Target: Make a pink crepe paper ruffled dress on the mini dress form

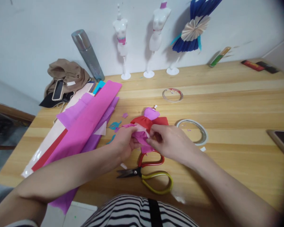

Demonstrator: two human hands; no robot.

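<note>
A small dress form lies on the table, dressed in purple, red and pink crepe paper. My left hand is closed on the magenta crepe paper skirt at its lower left, thumb on top and fingers beneath. My right hand pinches at the skirt's right edge, below the red layer. What exactly lies between those fingertips is partly hidden. Just below both hands lie open scissors with one red and one yellow handle. Blue paper scraps sit left of the dress.
Folded crepe paper sheets cover the table's left side. Tape rolls lie on the right. Mannequins stand along the wall beside a flask. A phone rests on brown cloth.
</note>
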